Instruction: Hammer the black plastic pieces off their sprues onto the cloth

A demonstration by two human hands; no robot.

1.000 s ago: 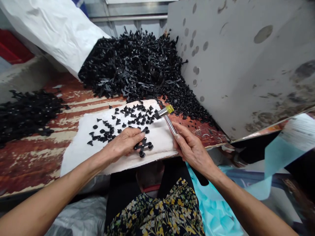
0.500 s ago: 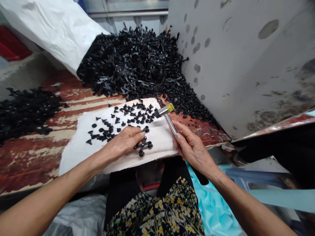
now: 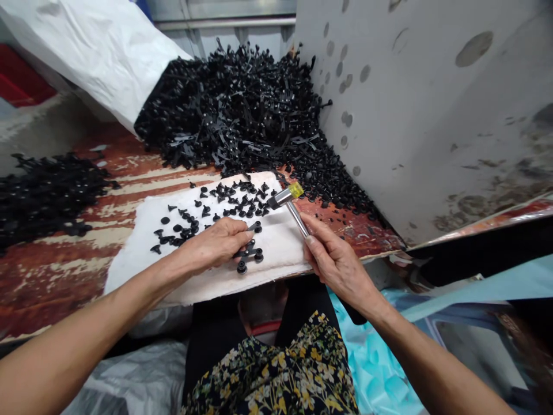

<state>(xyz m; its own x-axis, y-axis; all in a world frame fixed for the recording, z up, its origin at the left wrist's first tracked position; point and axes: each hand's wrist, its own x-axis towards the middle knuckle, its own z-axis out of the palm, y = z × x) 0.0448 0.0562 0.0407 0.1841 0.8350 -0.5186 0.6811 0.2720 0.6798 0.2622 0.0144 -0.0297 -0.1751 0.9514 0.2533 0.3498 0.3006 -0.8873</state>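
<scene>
While I watch from my remote station, I count two hands at work: the left hand [image 3: 213,245] and the right hand [image 3: 337,259]. There is one small hammer [image 3: 285,197] with a yellow-capped metal head and a metal handle, and one black plastic runner [image 3: 248,252] with three round heads showing. Loose black fasteners [image 3: 207,216] lie scattered across a white cloth pad [image 3: 276,248], too many for me to count exactly, at least several dozen. The pad sits on a rust-streaked table [image 3: 52,282]. Beyond it are two masses of black parts: a large heap of black plastic parts [image 3: 228,115] against a grey perforated metal panel [image 3: 423,115], and a smaller black heap [image 3: 47,196] to the left. A white sack [image 3: 99,52] slumps behind the large heap.

Compared with half a second ago, the runner has shifted slightly left on the pad, and the left hand has moved with it. The hammer has barely moved. The left hand's fingers lie together across the runner, though I cannot tell whether they grip it or only press it down. The right hand's fingers and thumb are closed on the hammer's handle, with the head held near the loose fasteners.
</scene>
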